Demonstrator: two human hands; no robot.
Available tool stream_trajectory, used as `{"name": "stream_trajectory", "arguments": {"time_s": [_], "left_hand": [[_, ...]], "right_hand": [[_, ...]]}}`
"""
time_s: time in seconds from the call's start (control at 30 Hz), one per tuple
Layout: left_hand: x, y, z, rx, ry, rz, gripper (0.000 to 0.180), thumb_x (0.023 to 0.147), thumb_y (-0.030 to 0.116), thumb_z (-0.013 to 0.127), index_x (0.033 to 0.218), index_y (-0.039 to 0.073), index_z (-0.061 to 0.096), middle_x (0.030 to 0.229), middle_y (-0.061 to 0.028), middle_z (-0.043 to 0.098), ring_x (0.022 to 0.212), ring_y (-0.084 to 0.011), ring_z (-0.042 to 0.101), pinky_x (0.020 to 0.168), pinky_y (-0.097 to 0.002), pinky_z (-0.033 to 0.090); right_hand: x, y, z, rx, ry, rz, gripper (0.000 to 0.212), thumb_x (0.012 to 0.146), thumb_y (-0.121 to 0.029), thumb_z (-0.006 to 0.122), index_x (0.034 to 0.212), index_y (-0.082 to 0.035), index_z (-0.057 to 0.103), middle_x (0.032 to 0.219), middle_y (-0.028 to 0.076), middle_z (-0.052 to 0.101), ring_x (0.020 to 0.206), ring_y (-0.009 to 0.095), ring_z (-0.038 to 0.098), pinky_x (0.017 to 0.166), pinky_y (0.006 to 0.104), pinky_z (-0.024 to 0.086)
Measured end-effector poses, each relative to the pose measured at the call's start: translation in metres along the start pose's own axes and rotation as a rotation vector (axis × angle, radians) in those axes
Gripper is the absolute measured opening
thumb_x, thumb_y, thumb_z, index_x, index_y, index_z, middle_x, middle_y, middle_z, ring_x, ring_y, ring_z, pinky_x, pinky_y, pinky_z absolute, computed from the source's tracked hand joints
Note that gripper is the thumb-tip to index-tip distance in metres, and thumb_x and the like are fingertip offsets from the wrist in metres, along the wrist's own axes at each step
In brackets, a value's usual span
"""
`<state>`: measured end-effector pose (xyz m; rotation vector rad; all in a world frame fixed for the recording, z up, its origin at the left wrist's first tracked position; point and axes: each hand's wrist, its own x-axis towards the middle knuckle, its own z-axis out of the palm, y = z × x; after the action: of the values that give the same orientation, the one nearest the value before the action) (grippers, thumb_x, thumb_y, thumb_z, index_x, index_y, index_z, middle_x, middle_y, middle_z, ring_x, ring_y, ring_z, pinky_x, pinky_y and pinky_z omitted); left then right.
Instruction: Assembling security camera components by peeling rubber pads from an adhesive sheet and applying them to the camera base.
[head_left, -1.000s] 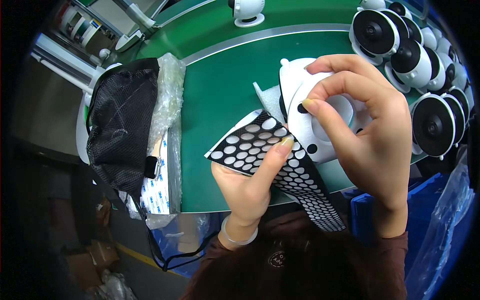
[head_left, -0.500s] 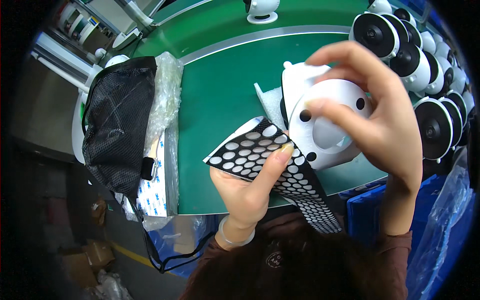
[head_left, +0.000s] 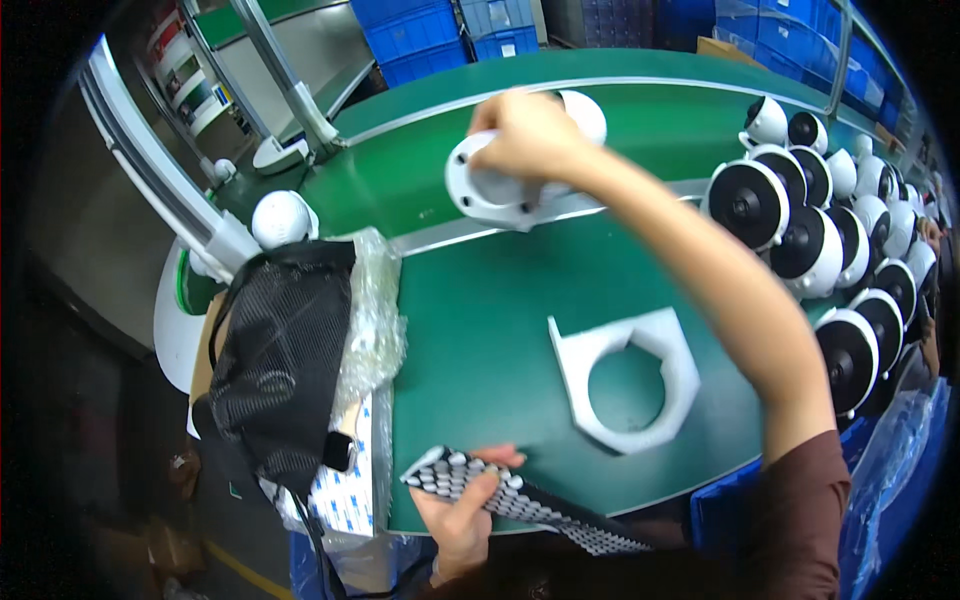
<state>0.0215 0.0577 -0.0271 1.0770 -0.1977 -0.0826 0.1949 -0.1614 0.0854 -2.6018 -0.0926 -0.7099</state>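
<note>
My right hand [head_left: 530,135] is stretched far forward, gripping a white dome-shaped camera [head_left: 462,190] by its round base. Black round pads dot the base's underside, which faces me. The camera is over the near rail of the green conveyor belt; I cannot tell whether it touches. Near the table's front edge, my left hand [head_left: 462,515] pinches a black strip [head_left: 545,512] with rows of round white spots, its tail trailing to the right. A white foam ring [head_left: 680,375] with a large hole lies on the green table [head_left: 470,350] between my arms.
Several white cameras with black fronts [head_left: 748,203] are stacked at the right. On the left sit a black mesh bag [head_left: 285,350], bubble wrap [head_left: 375,310] and another white camera [head_left: 283,220]. Blue crates [head_left: 410,45] stand beyond the belt [head_left: 640,140].
My right hand has lifted the camera out of the foam ring and carried it forward to the belt. The left hand, still with the strip, is lower in view. The view has tilted up.
</note>
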Motion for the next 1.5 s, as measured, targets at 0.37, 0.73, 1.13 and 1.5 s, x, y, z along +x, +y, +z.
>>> {"name": "stream_trajectory", "arguments": {"time_s": [0.37,0.73,1.13,1.5], "left_hand": [[-0.005,0.001,-0.031,0.029,-0.271,-0.098,0.014,0.068,0.000,0.053,0.079,-0.007,0.050,0.080,-0.0254,0.056,0.067,-0.0291,0.059,0.060,-0.0352,0.049],[0.000,0.002,-0.015,-0.076,-0.330,-0.180,0.009,0.066,-0.001,0.052,0.073,-0.005,0.056,0.078,-0.0208,0.057,0.068,-0.0251,0.056,0.062,-0.0309,0.046],[-0.002,0.008,-0.009,-0.009,-0.338,-0.241,0.009,0.067,0.001,0.051,0.074,-0.004,0.056,0.078,-0.0203,0.057,0.067,-0.0253,0.056,0.062,-0.0316,0.046],[0.003,-0.017,-0.030,-0.080,-0.533,-0.022,0.007,0.065,-0.003,0.055,0.071,-0.005,0.057,0.074,-0.0205,0.059,0.069,-0.0280,0.058,0.062,-0.0338,0.048]], "right_hand": [[0.045,0.104,0.107,-0.291,-0.007,-0.473,0.009,0.065,-0.006,0.052,0.073,-0.010,0.053,0.075,0.005,0.054,0.066,0.026,0.056,0.057,0.0354,0.046],[0.008,0.138,0.080,-0.069,-0.137,-0.005,0.040,0.056,0.007,0.043,0.089,-0.007,0.059,0.097,0.011,0.057,0.092,0.028,0.051,0.079,0.0335,0.041],[0.021,0.102,0.063,-0.304,0.516,0.046,0.088,0.063,-0.054,0.058,0.122,0.001,0.024,0.120,0.024,0.032,0.109,0.036,0.037,0.086,0.0414,0.035],[0.101,0.132,0.040,0.573,-0.525,0.300,0.064,0.056,0.000,0.059,0.117,-0.016,0.046,0.104,0.008,0.054,0.092,0.020,0.052,0.082,0.0283,0.038]]}}
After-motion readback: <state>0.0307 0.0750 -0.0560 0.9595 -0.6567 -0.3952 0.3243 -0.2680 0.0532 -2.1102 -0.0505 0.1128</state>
